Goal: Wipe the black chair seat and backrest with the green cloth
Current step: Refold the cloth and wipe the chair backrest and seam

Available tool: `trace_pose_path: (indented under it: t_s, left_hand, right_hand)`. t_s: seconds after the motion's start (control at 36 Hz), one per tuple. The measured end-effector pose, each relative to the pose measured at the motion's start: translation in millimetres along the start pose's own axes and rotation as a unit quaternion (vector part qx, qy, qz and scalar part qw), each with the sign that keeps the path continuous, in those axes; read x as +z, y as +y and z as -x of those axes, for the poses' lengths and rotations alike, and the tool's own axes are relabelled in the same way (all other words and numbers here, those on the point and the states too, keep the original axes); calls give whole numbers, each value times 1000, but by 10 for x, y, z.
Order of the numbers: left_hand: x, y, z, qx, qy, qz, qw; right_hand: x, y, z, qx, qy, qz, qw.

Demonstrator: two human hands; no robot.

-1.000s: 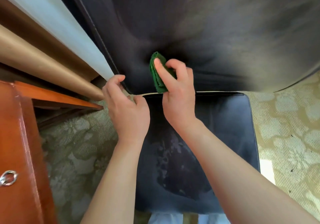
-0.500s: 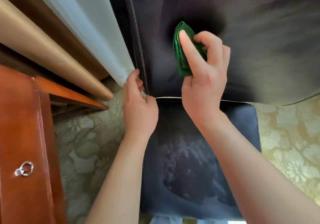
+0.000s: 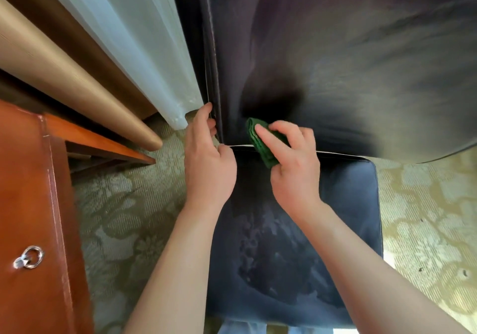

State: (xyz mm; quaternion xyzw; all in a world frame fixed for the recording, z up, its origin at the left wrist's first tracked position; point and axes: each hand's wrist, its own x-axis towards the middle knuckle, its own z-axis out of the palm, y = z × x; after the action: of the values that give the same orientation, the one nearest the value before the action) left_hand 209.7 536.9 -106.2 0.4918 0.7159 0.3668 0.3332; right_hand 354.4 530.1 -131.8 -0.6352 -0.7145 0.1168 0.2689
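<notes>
Right hand (image 3: 294, 168) pinching folded green cloth (image 3: 260, 142) against backrest (image 3: 335, 62) base; left hand (image 3: 209, 163) curled gripping backrest's left edge, above seat (image 3: 343, 230).

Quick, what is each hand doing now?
Left hand: grips the backrest edge.
Right hand: holds the green cloth against the backrest.

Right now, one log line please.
right hand: presses green cloth on backrest base | left hand: grips backrest edge | seat: smeared

patterned carpet (image 3: 134, 212) carries the black chair (image 3: 348, 204) and wooden cabinet (image 3: 33, 204).
</notes>
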Motion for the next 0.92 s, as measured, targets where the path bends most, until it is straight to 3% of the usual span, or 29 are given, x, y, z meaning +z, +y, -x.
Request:
trace_pose_path:
  t_s: [0.08, 0.14, 0.22, 0.33, 0.44, 0.64, 0.78, 0.92]
  left_hand:
    - [26, 5, -23, 1, 3, -8, 1000]
    - [44, 8, -26, -2, 1, -9, 1000]
    - [70, -4, -43, 5, 0, -8, 1000]
    - [103, -30, -61, 14, 12, 2, 1000]
    - [190, -191, -32, -5, 7, -11, 1000]
    - [670, -917, 128, -110, -59, -104, 987]
    - [983, -1339, 228, -139, -139, -236, 952]
    - [1154, -1574, 165, -136, -137, -269, 944]
  right_hand:
    - [-211, -107, -289, -25, 111, -30, 993]
    - [-237, -176, -452, -22, 144, -32, 989]
    - [-88, -178, -461, -14, 104, -13, 994]
    - [213, 50, -111, -9, -28, -6, 1000]
    - [382, 508, 351, 96, -101, -26, 990]
    - [282, 1573, 798, 380, -50, -50, 922]
    - [275, 2030, 899, 450, 5, -19, 893]
    - [388, 2338, 910, 446, 40, 32, 894]
